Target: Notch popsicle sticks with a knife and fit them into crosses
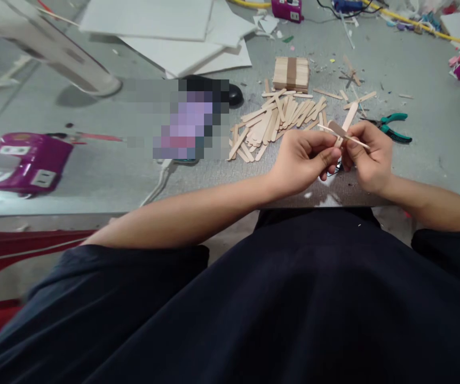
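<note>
Close together above the table's front edge, both hands hold crossed wooden craft sticks (pixel 349 118). My left hand (pixel 304 160) pinches them from the left between thumb and fingers. From the other side, my right hand (pixel 370 157) grips them with its thumb and forefinger. One stick points up and away, while others lie across it; how they are joined cannot be made out. Just beyond the left hand is a heap of loose craft sticks (pixel 272 125). Pliers with green handles (pixel 396 128) lie right behind the right hand.
Behind the heap sits a banded bundle of craft sticks (pixel 300 74). White boards (pixel 145 21) are stacked at the back. A blurred-out phone (pixel 190 120) with a cable lies left of the heap. A purple power socket block (pixel 49 160) is at far left. Scraps litter the back right.
</note>
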The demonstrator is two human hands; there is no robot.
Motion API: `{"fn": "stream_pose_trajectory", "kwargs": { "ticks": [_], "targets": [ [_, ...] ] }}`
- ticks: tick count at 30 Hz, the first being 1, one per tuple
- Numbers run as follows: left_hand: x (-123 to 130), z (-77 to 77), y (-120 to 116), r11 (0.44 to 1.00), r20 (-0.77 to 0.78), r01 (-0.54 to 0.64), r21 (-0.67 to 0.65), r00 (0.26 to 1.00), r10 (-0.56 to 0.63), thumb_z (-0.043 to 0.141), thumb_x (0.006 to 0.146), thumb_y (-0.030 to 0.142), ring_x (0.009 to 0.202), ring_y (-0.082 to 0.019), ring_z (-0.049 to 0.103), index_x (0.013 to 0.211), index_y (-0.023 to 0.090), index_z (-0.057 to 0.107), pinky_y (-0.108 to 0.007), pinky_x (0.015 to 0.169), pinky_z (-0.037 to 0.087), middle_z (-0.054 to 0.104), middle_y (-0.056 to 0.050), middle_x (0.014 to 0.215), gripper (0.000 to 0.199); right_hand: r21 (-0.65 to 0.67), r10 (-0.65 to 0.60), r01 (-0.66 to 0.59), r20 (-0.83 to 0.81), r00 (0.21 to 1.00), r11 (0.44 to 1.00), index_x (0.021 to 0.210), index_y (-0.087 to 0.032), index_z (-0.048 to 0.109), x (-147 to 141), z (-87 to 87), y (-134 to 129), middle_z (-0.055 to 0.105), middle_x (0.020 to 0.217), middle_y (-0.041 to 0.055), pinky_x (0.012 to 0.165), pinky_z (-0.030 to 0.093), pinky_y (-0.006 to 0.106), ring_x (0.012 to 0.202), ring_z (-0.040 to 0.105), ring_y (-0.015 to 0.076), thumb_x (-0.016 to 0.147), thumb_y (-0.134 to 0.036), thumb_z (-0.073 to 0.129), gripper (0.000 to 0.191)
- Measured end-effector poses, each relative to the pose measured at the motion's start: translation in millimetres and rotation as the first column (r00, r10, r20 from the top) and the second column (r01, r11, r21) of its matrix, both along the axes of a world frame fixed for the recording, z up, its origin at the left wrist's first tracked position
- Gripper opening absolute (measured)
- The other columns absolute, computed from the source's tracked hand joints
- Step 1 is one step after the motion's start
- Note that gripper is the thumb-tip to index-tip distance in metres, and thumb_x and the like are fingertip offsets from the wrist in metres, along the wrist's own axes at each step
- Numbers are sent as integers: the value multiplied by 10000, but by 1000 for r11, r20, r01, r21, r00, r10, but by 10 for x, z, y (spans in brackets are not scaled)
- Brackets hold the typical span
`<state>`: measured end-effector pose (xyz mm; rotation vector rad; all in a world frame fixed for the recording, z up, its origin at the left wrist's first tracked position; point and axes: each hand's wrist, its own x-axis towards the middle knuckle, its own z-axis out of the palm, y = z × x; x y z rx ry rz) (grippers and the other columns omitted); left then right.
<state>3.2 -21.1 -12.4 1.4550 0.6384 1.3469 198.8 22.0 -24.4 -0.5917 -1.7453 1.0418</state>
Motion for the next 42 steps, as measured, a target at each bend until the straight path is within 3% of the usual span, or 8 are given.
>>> {"fn": "stream_pose_trajectory", "kwargs": {
  "ticks": [5,10,14,19,26,32,37,42],
  "targets": [
    [2,27,-10,986,-67,-44,161,996,55,872,1064,641,565,-110,654,851,198,794,-245,530,571,742,-13,682,498,-147,185,-187,-23,982,971,909,-320,560,-23,-53,195,537,619,-86,427,357,344,450,383,137,1000,-832,825,583],
    [-10,53,-52,988,-58,-12,154,998,21,797,1106,670,619,-133,707,948,213,785,-285,606,631,810,-39,789,483,-225,136,-139,-31,990,964,901,-338,534,-44,-126,262,583,680,-49,505,463,377,555,442,176,846,-961,875,713],
    [-66,30,-76,943,-168,-92,318,974,152,730,1157,593,588,-146,677,973,231,808,-304,579,563,787,-32,741,413,-20,36,-36,8,999,999,886,-329,585,31,-50,205,661,788,14,606,543,417,637,513,204,967,-894,809,612],
    [-124,44,-95,878,-239,-102,468,942,237,683,1178,514,559,-159,674,960,264,829,-327,592,529,780,-27,700,363,190,60,-58,-5,998,980,945,-350,714,101,44,119,714,870,26,686,601,447,687,595,223,1095,-679,774,367],
    [-108,110,-142,914,-204,-64,402,966,158,675,1192,579,559,-148,698,937,262,790,-322,596,556,776,-9,685,423,177,74,-86,73,995,980,1016,-367,761,150,-16,102,713,846,22,622,549,418,640,605,212,1125,-719,707,373],
    [-91,86,-83,982,-117,-15,186,992,37,738,1090,805,526,-143,653,868,270,778,-320,544,553,692,7,623,580,237,47,-77,131,990,968,1151,-416,776,208,5,27,654,729,-57,605,501,406,546,573,205,1150,-632,706,228],
    [-87,124,-8,992,-77,81,94,994,-73,844,964,875,556,-145,684,839,248,761,-310,547,598,704,7,650,645,112,55,-70,125,991,991,1093,-386,744,136,39,-48,519,643,-57,578,499,368,529,514,190,1159,-695,678,322],
    [-88,141,28,987,-60,117,106,992,-111,885,957,834,540,-140,684,827,245,744,-296,530,590,688,15,626,619,84,58,-69,134,989,994,1014,-375,683,65,75,-80,438,619,-55,688,598,400,604,598,232,1137,-787,641,432]
  ]
}}
